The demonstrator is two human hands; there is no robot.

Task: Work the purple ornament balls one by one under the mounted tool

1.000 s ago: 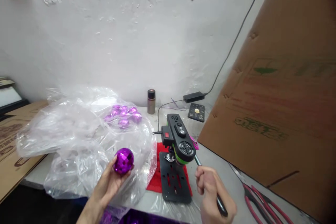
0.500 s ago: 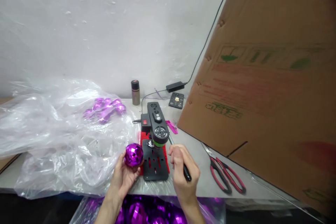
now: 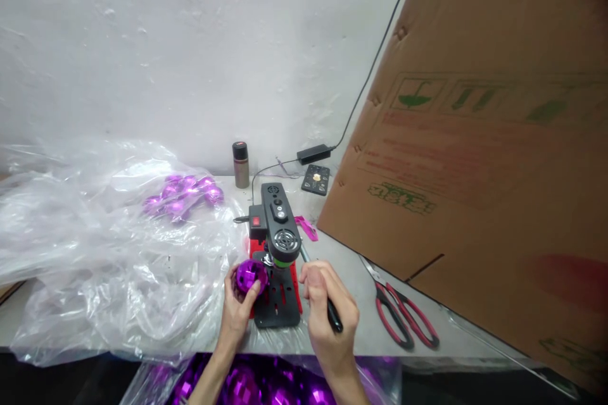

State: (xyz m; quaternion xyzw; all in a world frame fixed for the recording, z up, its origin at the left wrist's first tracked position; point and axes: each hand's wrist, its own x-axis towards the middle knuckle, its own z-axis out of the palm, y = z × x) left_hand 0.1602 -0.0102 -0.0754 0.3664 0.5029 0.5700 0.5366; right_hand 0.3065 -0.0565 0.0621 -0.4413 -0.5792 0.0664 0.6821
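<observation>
My left hand is wrapped round a faceted purple ball and holds it at the left edge of a small black bench drill. The ball sits just left of the drill's head, above the black base plate. My right hand is closed on the drill's black lever handle, to the right of the base. A red mat lies under the base plate.
A crumpled clear plastic bag at the left holds several purple balls. More purple balls fill a bag below the table edge. Red-handled scissors lie at the right. A large cardboard sheet leans on the right. A small bottle and power adapter stand by the wall.
My left hand has carried the purple ball from over the plastic bag rightward to the drill's base. My right hand has stayed on the lever handle. The view has tilted downward.
</observation>
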